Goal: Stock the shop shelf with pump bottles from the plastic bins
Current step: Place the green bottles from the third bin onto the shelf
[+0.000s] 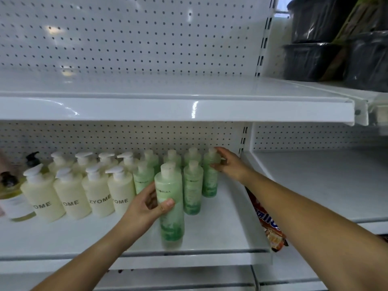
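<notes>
On the white middle shelf (220, 232) stand several green bottles in rows beside several cream pump bottles (94, 192) marked ZYOME. My left hand (144, 206) grips the front green bottle (171, 219), which stands upright near the shelf's front edge. My right hand (227, 164) holds the rightmost green bottle (210, 181) by its shoulder, further back near the shelf's right end. No plastic bin is in view.
A bare white shelf (189, 110) hangs right above the bottles, backed by pegboard. Dark and clear bottles (10, 185) stand at the far left. Dark tubs (315, 38) sit top right. An orange snack pack (266, 225) lies below the shelf's right edge.
</notes>
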`<state>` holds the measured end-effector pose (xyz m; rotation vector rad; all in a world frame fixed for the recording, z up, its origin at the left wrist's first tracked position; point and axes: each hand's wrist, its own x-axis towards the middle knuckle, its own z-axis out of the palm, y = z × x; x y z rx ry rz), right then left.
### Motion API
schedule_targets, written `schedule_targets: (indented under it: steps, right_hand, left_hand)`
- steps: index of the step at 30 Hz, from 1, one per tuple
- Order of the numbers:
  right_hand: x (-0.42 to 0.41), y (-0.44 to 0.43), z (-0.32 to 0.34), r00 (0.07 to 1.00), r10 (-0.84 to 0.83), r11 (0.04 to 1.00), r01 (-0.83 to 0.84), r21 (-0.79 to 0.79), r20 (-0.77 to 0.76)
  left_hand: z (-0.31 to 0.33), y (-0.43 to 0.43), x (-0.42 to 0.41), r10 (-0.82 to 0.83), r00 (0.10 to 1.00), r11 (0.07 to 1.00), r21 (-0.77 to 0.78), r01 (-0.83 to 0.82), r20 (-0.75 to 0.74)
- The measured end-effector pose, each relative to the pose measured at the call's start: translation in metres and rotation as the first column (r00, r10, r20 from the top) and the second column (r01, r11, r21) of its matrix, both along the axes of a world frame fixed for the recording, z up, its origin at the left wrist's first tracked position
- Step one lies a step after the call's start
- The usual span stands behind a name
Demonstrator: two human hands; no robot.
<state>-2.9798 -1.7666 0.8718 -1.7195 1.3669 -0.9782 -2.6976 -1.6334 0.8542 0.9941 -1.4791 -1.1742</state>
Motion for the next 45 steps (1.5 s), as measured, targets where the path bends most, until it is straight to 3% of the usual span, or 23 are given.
schedule_targets:
  steps: [4, 8, 11, 13, 16, 24, 30, 34, 40, 42, 45]
  right_hand:
    - [-0.007, 0.014, 0.008, 0.996, -0.083, 0.996, 0.083, -0.017, 0.014]
    - [-0.001, 0.062, 0.026, 0.962, -0.168, 0.955, 0.213, -0.208, 0.214]
    - [0.008, 0.112, 0.021, 0.959, -0.086, 0.957, 0.154, -0.244, 0.271]
    - [0.016, 0.142, 0.008, 0.957, -0.004, 0.983, 0.056, -0.173, 0.29]
    - [0.025, 0.174, -0.011, 0.975, 0.007, 0.998, 0.009, -0.07, 0.223]
    - [0.023, 0.196, -0.017, 0.988, -0.148, 0.987, 0.151, -0.058, 0.047]
    - [0.016, 0.186, -0.023, 0.988, -0.149, 0.987, 0.15, -0.05, 0.027]
    - [0.017, 0.167, -0.036, 0.985, -0.172, 0.985, 0.172, -0.022, 0.019]
    - [0.023, 0.133, -0.061, 0.968, -0.251, 0.968, 0.25, 0.014, 0.015]
    - [0.026, 0.124, -0.069, 0.964, -0.266, 0.964, 0.265, 0.023, 0.026]
    - [0.028, 0.111, -0.078, 0.96, -0.281, 0.959, 0.281, 0.024, 0.009]
  left_hand:
    - [0.006, 0.0, -0.009, 0.002, 1.0, 1.0, -0.027, -0.002, 0.021]
    - [0.019, 0.004, -0.026, -0.027, 0.999, 0.997, -0.07, 0.028, 0.017]
    - [0.027, 0.006, -0.044, -0.058, 0.998, 0.994, -0.096, 0.058, 0.007]
    - [0.031, 0.006, -0.056, -0.072, 0.997, 0.991, -0.112, 0.07, -0.01]
    - [0.034, 0.008, -0.077, -0.085, 0.996, 0.989, -0.122, 0.081, -0.028]
    - [0.029, 0.02, -0.11, -0.093, 0.996, 0.987, -0.13, 0.09, -0.015]
    - [0.049, 0.014, -0.095, 0.016, 0.983, 0.954, -0.296, 0.039, 0.182]
    - [0.057, -0.013, -0.072, 0.253, 0.851, 0.849, -0.527, 0.033, 0.461]
    - [0.048, -0.039, -0.06, 0.327, 0.58, 0.88, -0.464, 0.1, 0.746]
    - [0.044, -0.042, -0.059, 0.34, 0.549, 0.871, -0.476, 0.124, 0.764]
    - [0.048, -0.038, -0.06, 0.326, 0.584, 0.875, -0.471, 0.11, 0.743]
